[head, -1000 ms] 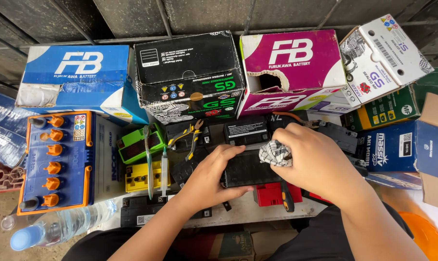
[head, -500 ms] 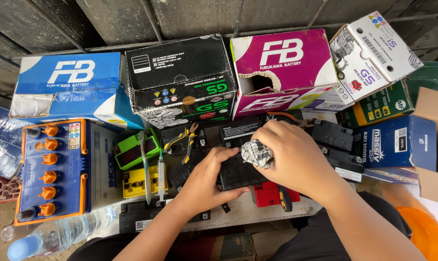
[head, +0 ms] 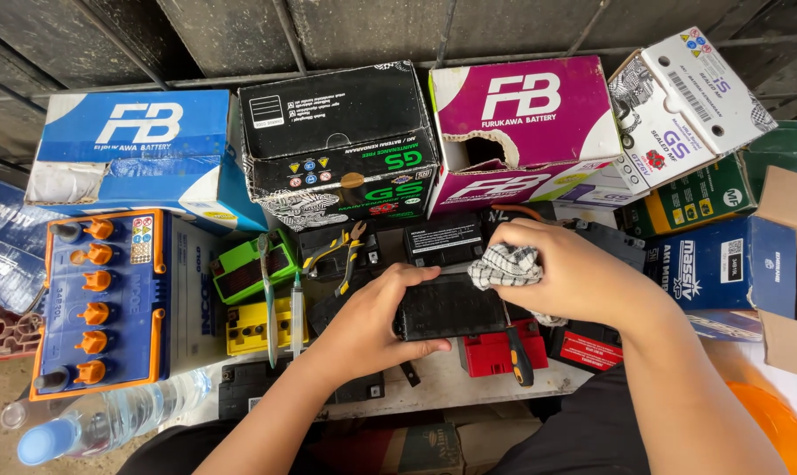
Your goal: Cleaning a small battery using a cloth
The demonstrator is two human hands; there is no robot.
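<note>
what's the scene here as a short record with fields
left hand: left hand grips the small black battery at its left end
right hand: right hand presses a checked rag on the battery's top right
left of hands: pliers, blue battery with orange caps, water bottle
behind: black box, magenta box

Small black battery point(head: 451, 306), lying flat mid-bench, checked black-and-white cloth point(head: 504, 266) bunched at its upper right edge
</note>
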